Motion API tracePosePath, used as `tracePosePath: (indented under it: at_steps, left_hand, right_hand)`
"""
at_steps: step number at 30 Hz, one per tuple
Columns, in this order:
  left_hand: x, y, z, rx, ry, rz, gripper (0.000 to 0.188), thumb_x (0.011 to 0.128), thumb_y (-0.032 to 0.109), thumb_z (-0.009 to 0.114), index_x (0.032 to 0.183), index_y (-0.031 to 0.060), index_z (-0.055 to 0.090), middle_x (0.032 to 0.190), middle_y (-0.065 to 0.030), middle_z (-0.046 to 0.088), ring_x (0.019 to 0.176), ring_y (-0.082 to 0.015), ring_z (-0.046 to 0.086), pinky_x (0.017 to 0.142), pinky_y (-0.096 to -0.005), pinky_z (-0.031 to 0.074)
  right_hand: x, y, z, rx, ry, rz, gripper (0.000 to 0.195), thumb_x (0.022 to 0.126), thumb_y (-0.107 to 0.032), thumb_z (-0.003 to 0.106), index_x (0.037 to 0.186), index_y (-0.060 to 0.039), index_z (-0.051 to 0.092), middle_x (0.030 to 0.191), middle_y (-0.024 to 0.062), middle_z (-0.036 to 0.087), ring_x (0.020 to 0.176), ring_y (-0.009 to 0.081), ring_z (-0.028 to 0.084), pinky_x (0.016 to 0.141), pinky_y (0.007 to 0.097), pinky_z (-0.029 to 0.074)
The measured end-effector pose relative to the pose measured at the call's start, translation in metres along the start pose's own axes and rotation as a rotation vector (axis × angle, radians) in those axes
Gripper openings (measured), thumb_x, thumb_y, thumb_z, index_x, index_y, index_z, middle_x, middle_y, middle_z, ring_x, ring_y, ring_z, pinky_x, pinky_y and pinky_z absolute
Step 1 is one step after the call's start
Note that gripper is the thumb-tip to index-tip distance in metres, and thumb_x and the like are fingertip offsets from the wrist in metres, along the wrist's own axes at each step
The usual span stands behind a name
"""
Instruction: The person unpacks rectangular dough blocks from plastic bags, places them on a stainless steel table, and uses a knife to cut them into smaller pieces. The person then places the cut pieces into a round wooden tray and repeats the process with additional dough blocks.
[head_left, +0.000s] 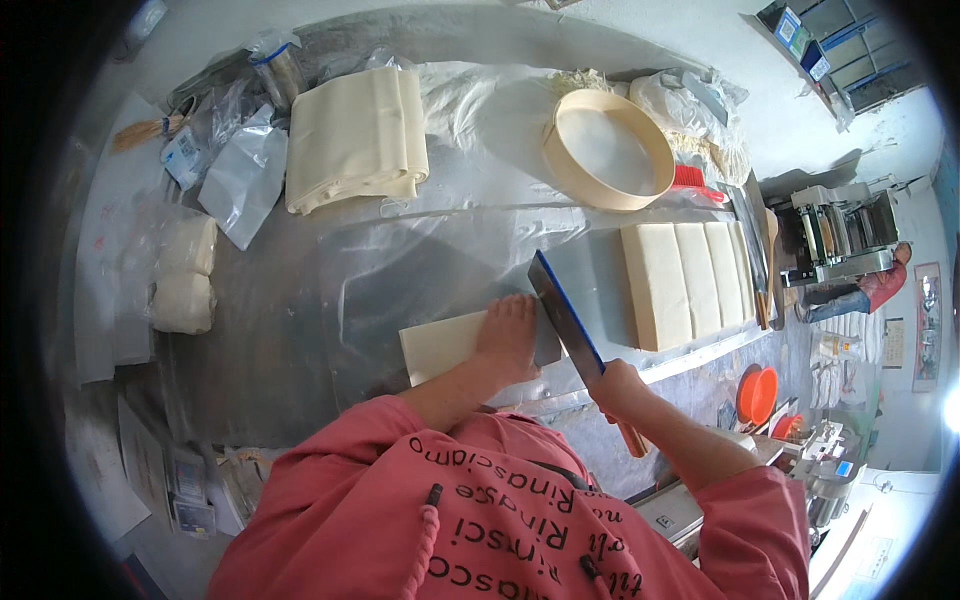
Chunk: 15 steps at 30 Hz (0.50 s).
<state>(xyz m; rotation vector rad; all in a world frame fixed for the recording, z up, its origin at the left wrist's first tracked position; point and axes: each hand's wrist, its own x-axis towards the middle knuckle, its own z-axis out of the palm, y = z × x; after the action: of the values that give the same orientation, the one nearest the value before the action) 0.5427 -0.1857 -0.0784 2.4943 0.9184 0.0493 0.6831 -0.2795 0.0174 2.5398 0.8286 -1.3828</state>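
Note:
My left hand (510, 337) lies on a folded pale dough sheet (442, 346), its fingers together over the far edge and holding it down on the metal-topped table (405, 270). My right hand (619, 386) grips a large wide-bladed knife (564, 311) with a wooden handle, whose end shows below the fist. The blade stands on edge just right of my left hand, slanting away from me. Whether it touches the dough cannot be told; that end is in shadow. Farther right sits a row of several thick folded dough blocks (686, 285).
A large folded dough sheet (352, 139) lies at the back left, near plastic bags (247, 172). A round wooden sieve (609, 150) and a red brush (694, 180) are at the back right. Bagged dough (184, 292) is at left. Another person (874, 289) stands by a machine (844, 229).

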Motion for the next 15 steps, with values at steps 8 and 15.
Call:
tracePosePath:
  at_steps: [8, 15]
  left_hand:
    - [0.002, 0.002, 0.001, 0.017, 0.011, -0.026, 0.094, 0.052, 0.037, 0.076, 0.125, -0.0056, 0.032, 0.123, -0.0201, 0.04, 0.117, -0.0313, 0.037, 0.102, -0.0404, 0.024]
    - [0.003, 0.0, 0.007, -0.039, 0.124, 0.01, 0.094, 0.048, 0.032, 0.076, 0.123, -0.0068, 0.034, 0.115, -0.02, 0.043, 0.11, -0.0314, 0.041, 0.098, -0.0406, 0.028]
  right_hand:
    - [0.023, -0.015, 0.005, -0.041, -0.053, 0.071, 0.025, 0.075, -0.006, 0.044, 0.081, 0.0145, 0.057, 0.063, 0.0243, 0.06, 0.052, 0.0307, 0.063, 0.047, 0.0365, 0.052]
    - [0.061, 0.004, 0.037, -0.008, -0.016, 0.023, 0.025, 0.074, -0.009, 0.046, 0.082, 0.0105, 0.06, 0.068, 0.0247, 0.061, 0.062, 0.0336, 0.064, 0.056, 0.0402, 0.052]
